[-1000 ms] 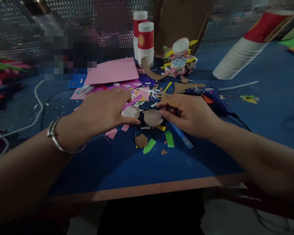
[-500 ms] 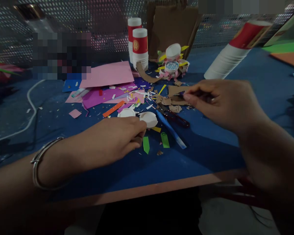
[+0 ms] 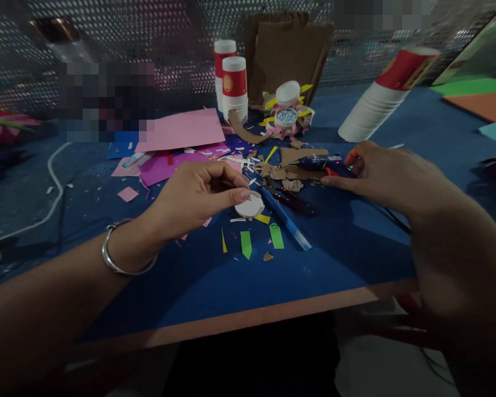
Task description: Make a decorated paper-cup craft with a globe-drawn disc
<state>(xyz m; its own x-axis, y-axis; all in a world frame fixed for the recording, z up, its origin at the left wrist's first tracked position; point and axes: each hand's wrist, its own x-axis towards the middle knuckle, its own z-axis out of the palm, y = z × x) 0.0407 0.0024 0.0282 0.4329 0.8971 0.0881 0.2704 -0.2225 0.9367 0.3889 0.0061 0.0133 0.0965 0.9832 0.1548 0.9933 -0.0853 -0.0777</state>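
My left hand [image 3: 204, 193] is over the table with thumb and index finger slightly apart. Its thumb tip overlaps the upper edge of a white paper disc [image 3: 250, 205] lying flat; whether they touch is unclear. My right hand [image 3: 380, 173] has its thumb and fingers around a dark blue glue gun [image 3: 312, 161] with a small red light. The gun's nozzle points left over brown cardboard pieces [image 3: 303, 172], and my palm hides its rear part. A blue pen-shaped tool [image 3: 287, 219] and dark red-handled scissors [image 3: 300, 205] lie between my hands, near green paper tabs [image 3: 246, 245].
Stacked paper cups [image 3: 235, 88] stand at the back, with another leaning stack [image 3: 374, 107] on the right. A paper-cup craft [image 3: 287, 113] sits before a cardboard sheet [image 3: 291, 60]. Pink paper [image 3: 186, 129] and scraps spread left; a white cable [image 3: 58, 179] runs there.
My left hand has risen, turned and spread its thumb from the index finger, exposing small strips below. My right hand has shifted right with its fingers opened wider, showing more of the glue gun.
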